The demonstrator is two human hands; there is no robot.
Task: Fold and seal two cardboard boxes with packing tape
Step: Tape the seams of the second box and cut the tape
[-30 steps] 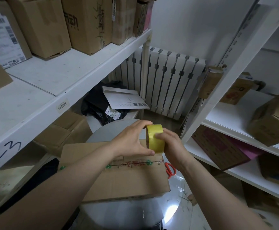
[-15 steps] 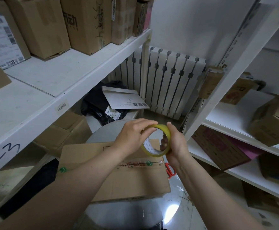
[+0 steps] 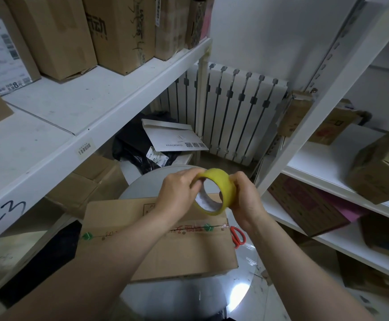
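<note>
A yellow roll of packing tape (image 3: 224, 189) is held in the air above a cardboard box (image 3: 184, 249). My left hand (image 3: 179, 193) pinches the roll's left rim and my right hand (image 3: 246, 195) grips its right side. The roll's open core faces me. The box lies flat on a round glass table (image 3: 246, 290), its top flaps shut, with clear tape along the centre seam. My left forearm covers part of the box.
Red-handled scissors (image 3: 237, 237) lie on the table right of the box. White shelving (image 3: 91, 107) with cardboard boxes stands on the left, and more shelves (image 3: 327, 163) with boxes on the right. A white radiator (image 3: 235, 112) is at the back wall.
The roll has been turned in my hands from edge-on to showing its open core, and has risen slightly. Both hands have stayed on it.
</note>
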